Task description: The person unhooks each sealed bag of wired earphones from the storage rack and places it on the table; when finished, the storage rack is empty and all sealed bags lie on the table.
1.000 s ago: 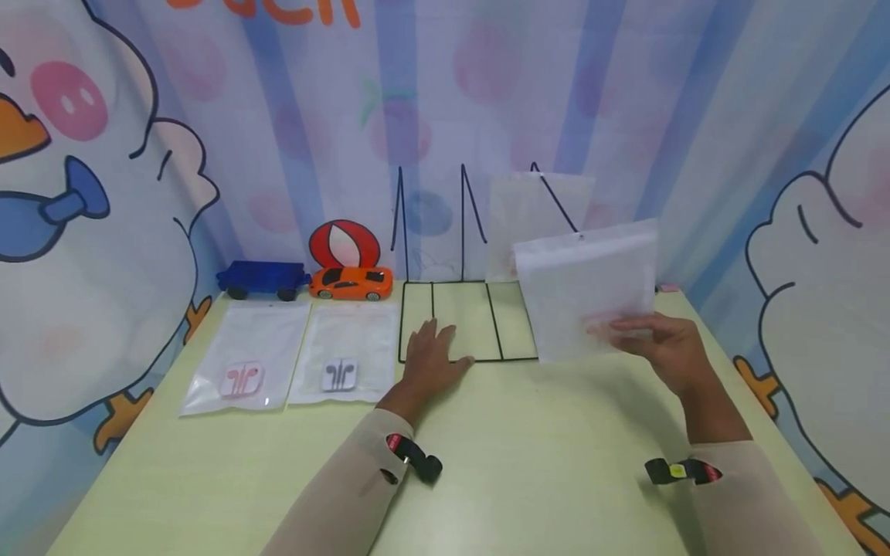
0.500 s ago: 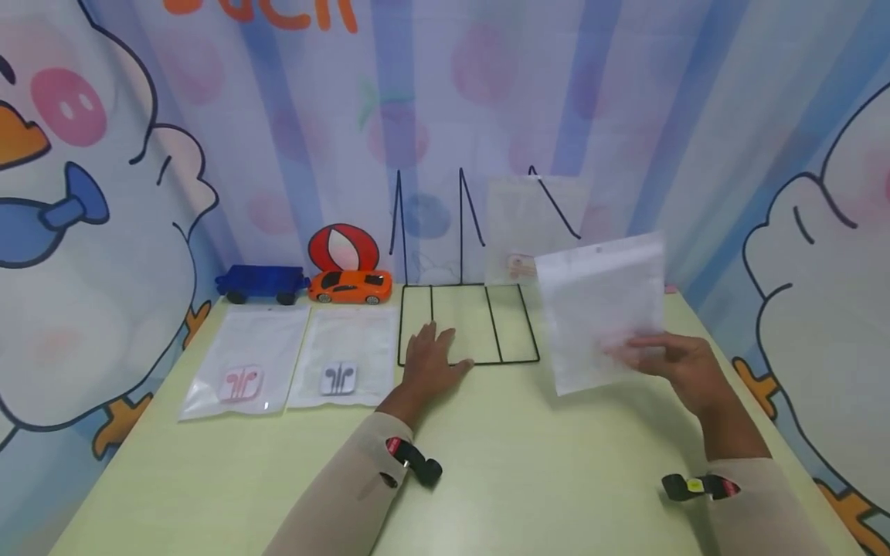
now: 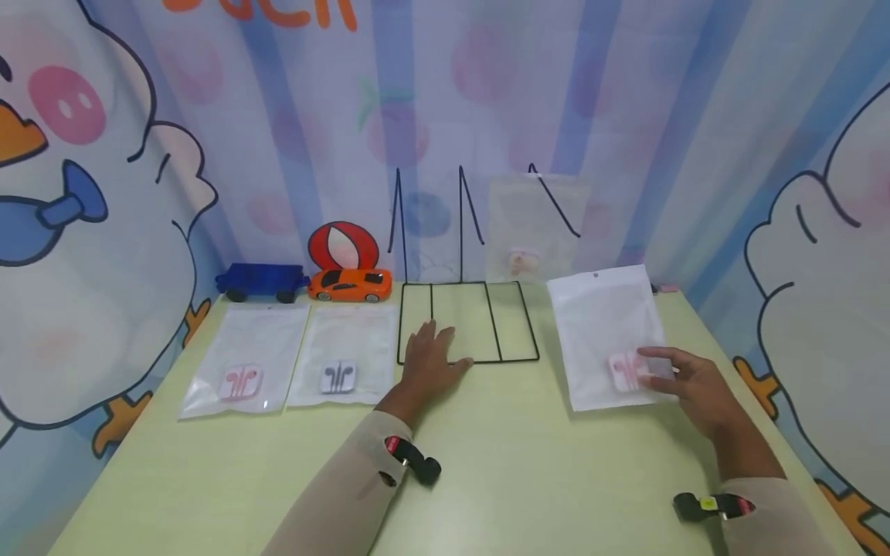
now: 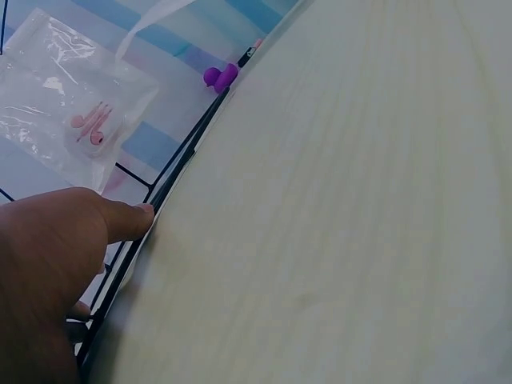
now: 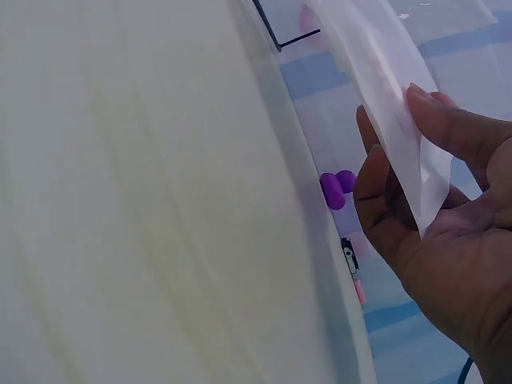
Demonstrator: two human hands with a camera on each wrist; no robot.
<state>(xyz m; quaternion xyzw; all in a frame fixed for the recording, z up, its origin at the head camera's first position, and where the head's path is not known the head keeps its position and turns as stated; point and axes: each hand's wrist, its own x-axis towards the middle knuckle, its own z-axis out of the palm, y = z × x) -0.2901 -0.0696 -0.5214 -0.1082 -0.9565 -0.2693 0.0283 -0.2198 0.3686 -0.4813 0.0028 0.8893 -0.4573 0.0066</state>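
Observation:
My right hand [image 3: 702, 390] pinches the lower right edge of a white zip bag [image 3: 594, 328], its thumb and fingers on opposite faces in the right wrist view. A small case with pink earphones [image 3: 626, 372] shows through the bag's lower part. My left hand [image 3: 429, 363] rests with spread fingers on the base of a black wire display rack [image 3: 518, 360]; in the left wrist view its thumb lies along the front bar. From the rack's right hook [image 3: 556, 202] hangs another clear bag [image 3: 506, 224] with pinkish earphones inside. The middle hook [image 3: 473, 197] and left hook [image 3: 393, 208] bear nothing.
Left of the rack lie two flat bags, one with pink earphones [image 3: 241, 381] and one with grey earphones [image 3: 338, 377]. Behind them stand a blue toy wagon [image 3: 260, 280] and an orange toy car [image 3: 351, 285]. A purple object [image 5: 336, 189] sits at the table's far edge.
My right hand has drawn the bag off the right hook, then down and to the right, and turned it so the pink earphones show. My left hand has stayed on the rack base.

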